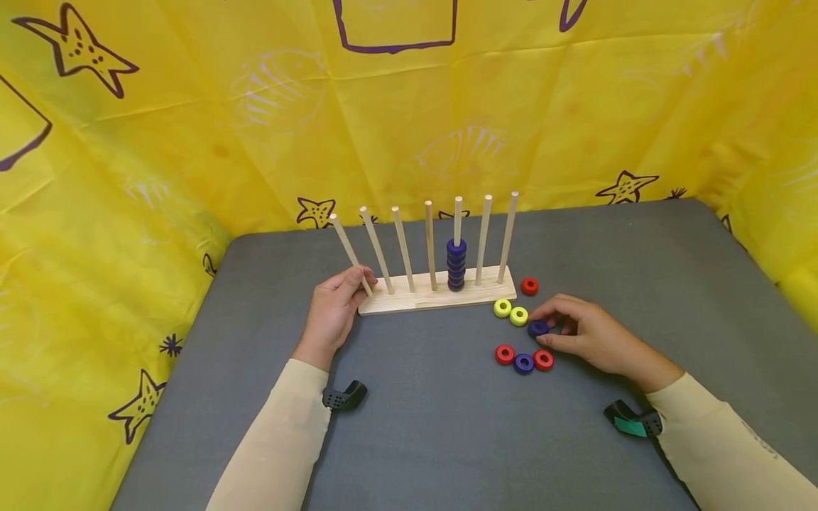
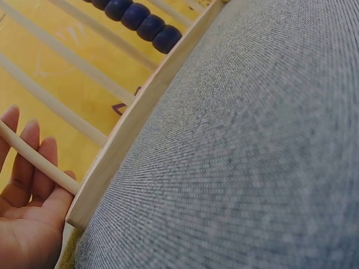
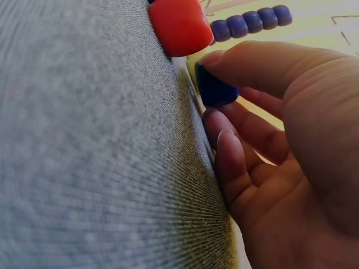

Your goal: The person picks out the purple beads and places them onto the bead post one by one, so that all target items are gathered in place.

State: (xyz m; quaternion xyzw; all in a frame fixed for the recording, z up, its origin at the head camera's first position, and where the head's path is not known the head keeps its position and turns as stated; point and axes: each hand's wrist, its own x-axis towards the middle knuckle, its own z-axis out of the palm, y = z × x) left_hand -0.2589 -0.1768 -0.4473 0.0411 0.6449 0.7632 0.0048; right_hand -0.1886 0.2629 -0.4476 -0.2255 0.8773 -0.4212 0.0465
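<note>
A wooden peg stand (image 1: pixel 441 299) with a row of upright pegs stands on the table. Several blue rings (image 1: pixel 456 265) are stacked on one peg, right of the middle. My left hand (image 1: pixel 334 306) holds the stand at its left end, fingers around the foot of the outermost peg (image 2: pixel 39 159). To the right of the stand, my right hand (image 1: pixel 584 333) pinches a blue ring (image 3: pixel 216 88) between thumb and fingers, low at the table surface. Beside that ring lie two yellow rings (image 1: pixel 519 316). Nearer me are a red ring (image 1: pixel 505 355), another blue ring (image 1: pixel 524 364) and a second red ring (image 1: pixel 543 360).
One more red ring (image 1: pixel 529 286) lies just off the stand's right end. The grey table (image 1: pixel 422 426) is backed by a yellow patterned cloth (image 1: pixel 383 128) that also hangs at the sides. Each wrist wears a black band.
</note>
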